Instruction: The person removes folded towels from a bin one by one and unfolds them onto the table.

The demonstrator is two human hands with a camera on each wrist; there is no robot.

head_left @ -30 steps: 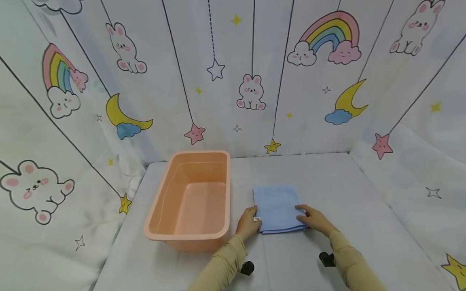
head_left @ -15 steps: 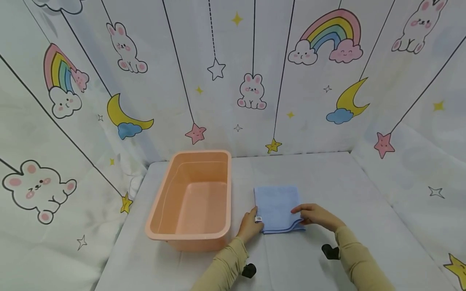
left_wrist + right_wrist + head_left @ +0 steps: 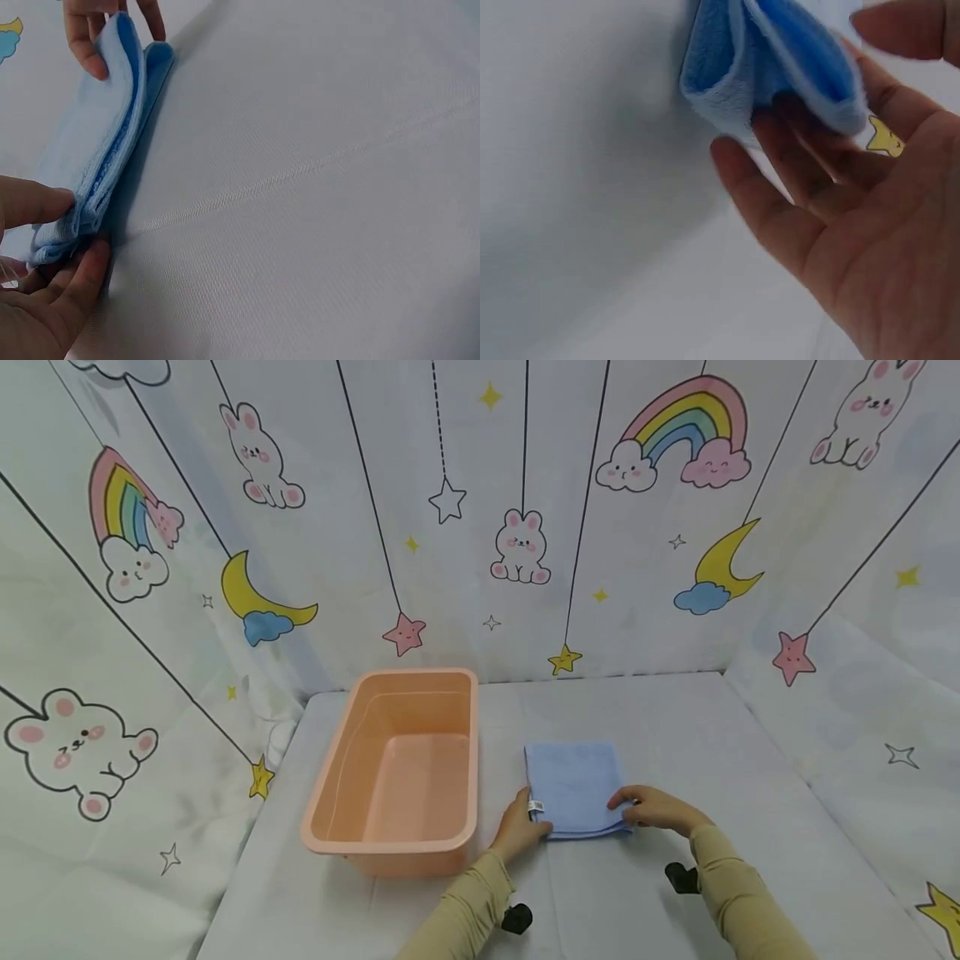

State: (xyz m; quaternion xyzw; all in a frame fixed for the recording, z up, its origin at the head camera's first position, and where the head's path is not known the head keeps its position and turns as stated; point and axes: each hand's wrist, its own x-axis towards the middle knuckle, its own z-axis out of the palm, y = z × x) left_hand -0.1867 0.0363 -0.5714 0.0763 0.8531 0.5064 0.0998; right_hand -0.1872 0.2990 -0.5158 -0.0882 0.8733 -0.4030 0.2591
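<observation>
A folded light-blue towel (image 3: 573, 785) with a small white label lies on the table, its folded layers showing along the near edge. My left hand (image 3: 519, 828) pinches the towel's near left corner; in the left wrist view the left thumb (image 3: 46, 204) is on top and the fingers are underneath. At the near right corner, my right hand (image 3: 660, 810) holds the layers between thumb and fingers. The right wrist view shows the right fingers (image 3: 802, 161) reaching under the towel's layers (image 3: 810, 67), which gape a little there.
An orange plastic basin (image 3: 397, 853) stands on the white-covered table (image 3: 675, 718), left of the towel. Behind and at both sides hang white sheets (image 3: 465, 577) printed with rabbits, stars and rainbows. A dark device (image 3: 681, 878) sits at the right wrist.
My right hand lifted the near right corner a little, then lowered it while shifting slightly right. My left hand has slid slightly right along the near edge. The basin stays put.
</observation>
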